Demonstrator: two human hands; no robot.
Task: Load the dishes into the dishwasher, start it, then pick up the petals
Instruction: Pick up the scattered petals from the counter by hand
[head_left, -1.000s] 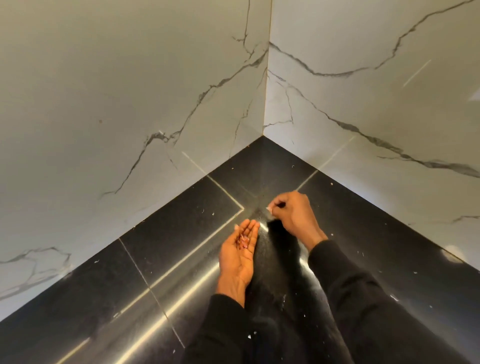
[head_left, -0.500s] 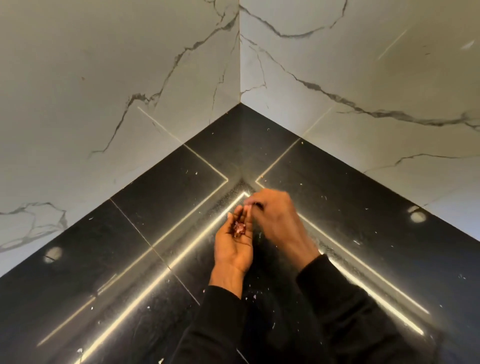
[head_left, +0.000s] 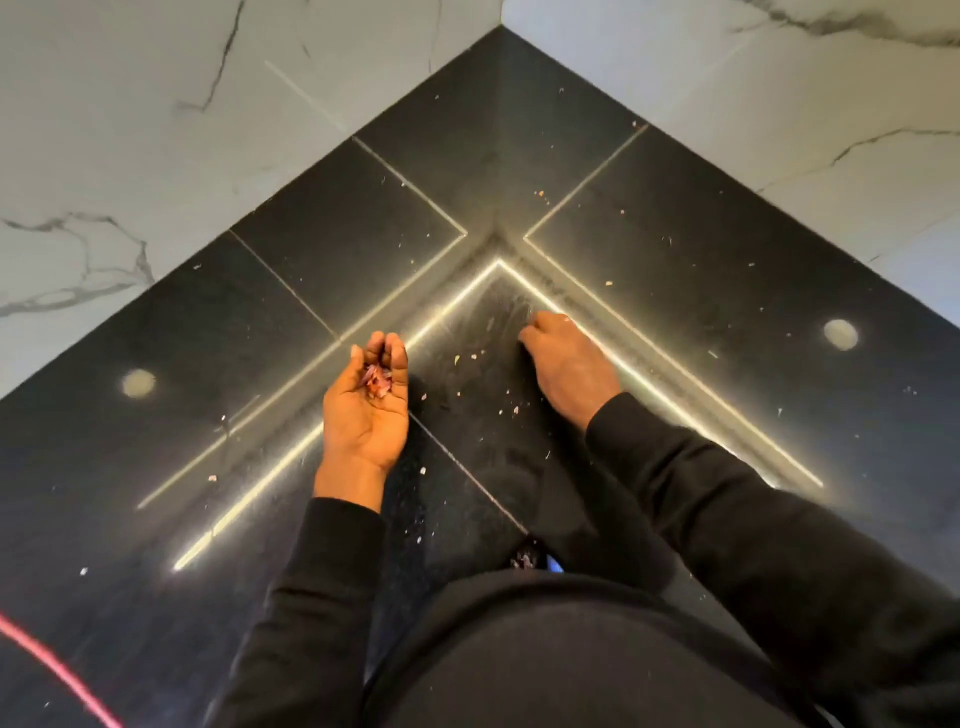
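Pink petals (head_left: 377, 381) cupped in left hand (head_left: 363, 415), right hand (head_left: 569, 366) curled, black floor (head_left: 337, 249)

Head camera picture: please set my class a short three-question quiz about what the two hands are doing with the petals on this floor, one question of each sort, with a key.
1. True or false: the pink petals lie in the cupped left hand.
2. Where is the right hand? A. flat on the marble wall; B. low beside the lit strip; C. over the left palm.
3. Fill in: loose bits are scattered over the ____ floor.
Key: 1 true; 2 B; 3 black.
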